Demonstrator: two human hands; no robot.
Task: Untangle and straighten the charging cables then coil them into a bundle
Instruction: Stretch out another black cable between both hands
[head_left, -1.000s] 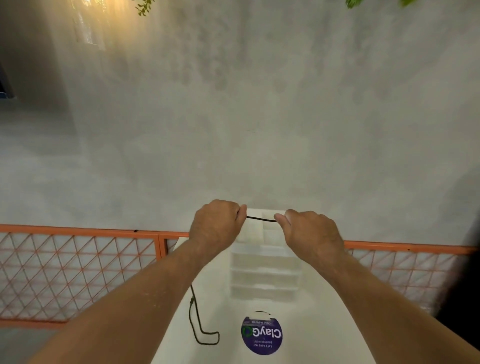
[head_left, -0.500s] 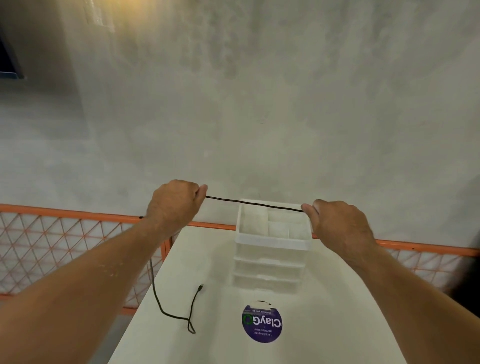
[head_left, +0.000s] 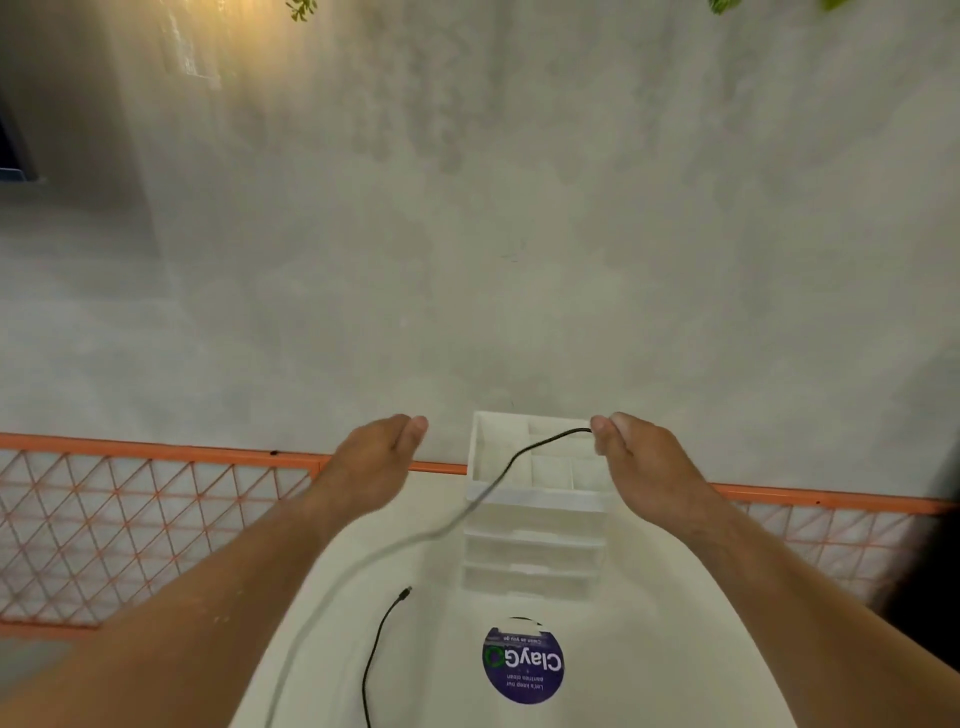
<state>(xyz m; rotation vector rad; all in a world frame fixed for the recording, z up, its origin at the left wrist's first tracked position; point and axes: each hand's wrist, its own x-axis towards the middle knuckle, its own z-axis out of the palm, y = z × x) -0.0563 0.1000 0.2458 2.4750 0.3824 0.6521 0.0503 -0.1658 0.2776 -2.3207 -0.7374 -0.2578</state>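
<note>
A grey concrete wall (head_left: 467, 260) fills most of the view, with an orange mesh fence (head_left: 130, 519) below it and a white desk (head_left: 649, 623) in front. At the desk's far end stands a white drawer organiser (head_left: 535, 525). Its open top compartments look bare (glare washes them out, so I would not swear to it), and the drawers beneath do not show their contents. The hands are apart, one on either side of the organiser. The left hand (head_left: 374, 467) has straight fingers and holds nothing. The right hand (head_left: 644, 467) pinches the black charging cable (head_left: 540, 441), which sags across the organiser's top and runs blurred toward the lower left. With only one pinch on it, the slack could snag the organiser's rim and drag it, or slip free and kink. A purple sticker (head_left: 523, 665) sits nearer, and a small plug (head_left: 405, 592) lies on the desk.
</note>
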